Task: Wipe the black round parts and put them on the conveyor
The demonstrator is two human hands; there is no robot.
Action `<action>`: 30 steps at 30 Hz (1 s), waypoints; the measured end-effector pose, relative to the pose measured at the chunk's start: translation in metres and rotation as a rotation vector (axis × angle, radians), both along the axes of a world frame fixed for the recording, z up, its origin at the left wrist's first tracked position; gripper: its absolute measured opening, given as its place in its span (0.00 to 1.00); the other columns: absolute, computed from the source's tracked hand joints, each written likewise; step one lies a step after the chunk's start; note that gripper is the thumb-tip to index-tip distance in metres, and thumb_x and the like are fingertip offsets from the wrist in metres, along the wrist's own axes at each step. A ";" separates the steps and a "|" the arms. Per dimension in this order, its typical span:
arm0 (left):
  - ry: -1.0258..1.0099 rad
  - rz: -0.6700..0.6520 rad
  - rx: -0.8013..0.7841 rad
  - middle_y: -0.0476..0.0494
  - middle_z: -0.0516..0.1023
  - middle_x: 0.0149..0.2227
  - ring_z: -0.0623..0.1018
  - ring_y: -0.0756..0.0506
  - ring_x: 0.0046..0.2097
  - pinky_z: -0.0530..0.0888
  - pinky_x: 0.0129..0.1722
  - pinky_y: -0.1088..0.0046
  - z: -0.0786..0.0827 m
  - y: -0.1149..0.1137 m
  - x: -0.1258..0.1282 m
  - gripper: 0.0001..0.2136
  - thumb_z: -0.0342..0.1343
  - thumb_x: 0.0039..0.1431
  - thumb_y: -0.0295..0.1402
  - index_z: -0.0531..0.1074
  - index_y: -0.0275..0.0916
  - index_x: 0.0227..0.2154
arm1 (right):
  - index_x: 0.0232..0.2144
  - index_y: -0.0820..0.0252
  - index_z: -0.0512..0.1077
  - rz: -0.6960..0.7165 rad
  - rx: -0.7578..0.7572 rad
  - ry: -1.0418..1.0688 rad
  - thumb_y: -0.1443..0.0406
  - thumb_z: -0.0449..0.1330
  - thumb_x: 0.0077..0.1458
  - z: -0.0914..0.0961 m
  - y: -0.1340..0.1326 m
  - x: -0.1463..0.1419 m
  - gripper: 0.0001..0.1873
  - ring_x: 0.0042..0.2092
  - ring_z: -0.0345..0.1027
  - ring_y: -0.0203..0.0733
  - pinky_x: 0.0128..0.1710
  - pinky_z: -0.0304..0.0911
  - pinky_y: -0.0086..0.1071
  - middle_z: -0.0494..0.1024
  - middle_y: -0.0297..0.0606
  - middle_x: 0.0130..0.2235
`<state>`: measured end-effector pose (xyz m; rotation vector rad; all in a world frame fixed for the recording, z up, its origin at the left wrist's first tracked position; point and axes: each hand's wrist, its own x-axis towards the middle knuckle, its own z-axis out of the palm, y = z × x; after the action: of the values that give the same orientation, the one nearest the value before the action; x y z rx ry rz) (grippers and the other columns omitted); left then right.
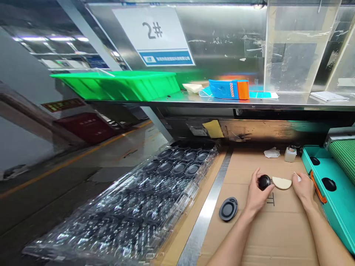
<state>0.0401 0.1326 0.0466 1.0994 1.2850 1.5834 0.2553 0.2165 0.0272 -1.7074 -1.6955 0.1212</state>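
My left hand (259, 195) is closed around a small round black part (264, 182) with a glossy face. Just right of that part, a cream half-round pad (282, 183) lies on the cardboard, between my two hands. My right hand (304, 189) is closed in a pinch, with a bit of white material (297, 177) showing at the fingertips; its kind cannot be made out. A flat oval black part (228, 209) with a ringed recess rests on the cardboard to the left of my left wrist.
Clear plastic trays (130, 199) of black round parts fill the left side. Right stands a teal bin (312, 152) with black parts, beside a green conveyor belt (345, 157). A small bottle (290, 154) and crumpled tissue (272, 152) sit behind. Above, a shelf holds a green basket (119, 87).
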 end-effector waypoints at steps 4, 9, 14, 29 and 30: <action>0.500 0.226 0.149 0.40 0.72 0.55 0.71 0.40 0.57 0.65 0.60 0.56 -0.002 -0.005 -0.002 0.38 0.66 0.52 0.28 0.55 0.47 0.64 | 0.39 0.61 0.80 -0.008 -0.024 -0.012 0.56 0.52 0.59 -0.002 0.001 0.001 0.21 0.43 0.72 0.48 0.42 0.60 0.33 0.81 0.46 0.42; 0.560 0.242 0.166 0.40 0.72 0.55 0.71 0.41 0.57 0.67 0.59 0.57 -0.006 -0.002 -0.003 0.43 0.67 0.51 0.28 0.49 0.47 0.66 | 0.40 0.60 0.80 -0.011 -0.034 -0.034 0.56 0.53 0.60 -0.008 0.006 0.004 0.19 0.43 0.73 0.47 0.41 0.59 0.32 0.81 0.44 0.40; 0.484 0.257 0.140 0.36 0.71 0.56 0.71 0.40 0.59 0.67 0.59 0.57 -0.011 -0.001 -0.001 0.35 0.68 0.50 0.30 0.58 0.43 0.59 | 0.40 0.59 0.80 -0.014 -0.048 -0.028 0.56 0.53 0.60 -0.012 0.008 0.005 0.19 0.44 0.72 0.46 0.41 0.59 0.32 0.81 0.44 0.42; 0.927 0.224 -0.347 0.25 0.78 0.39 0.75 0.33 0.48 0.67 0.48 0.60 0.050 0.087 -0.080 0.17 0.51 0.63 0.43 0.75 0.33 0.29 | 0.39 0.58 0.79 0.003 -0.047 -0.069 0.60 0.53 0.62 -0.017 0.006 0.002 0.16 0.42 0.73 0.46 0.37 0.60 0.32 0.80 0.44 0.41; 0.953 0.243 -0.342 0.23 0.78 0.43 0.74 0.31 0.51 0.67 0.51 0.58 0.056 0.084 -0.082 0.15 0.53 0.61 0.41 0.75 0.32 0.32 | 0.39 0.58 0.79 0.006 -0.042 -0.065 0.60 0.53 0.62 -0.018 0.007 0.001 0.15 0.42 0.73 0.46 0.38 0.60 0.32 0.81 0.44 0.41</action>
<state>-0.0423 0.2168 0.1030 1.5761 2.2749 0.9042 0.2566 0.2237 0.0097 -1.7544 -1.7569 0.1056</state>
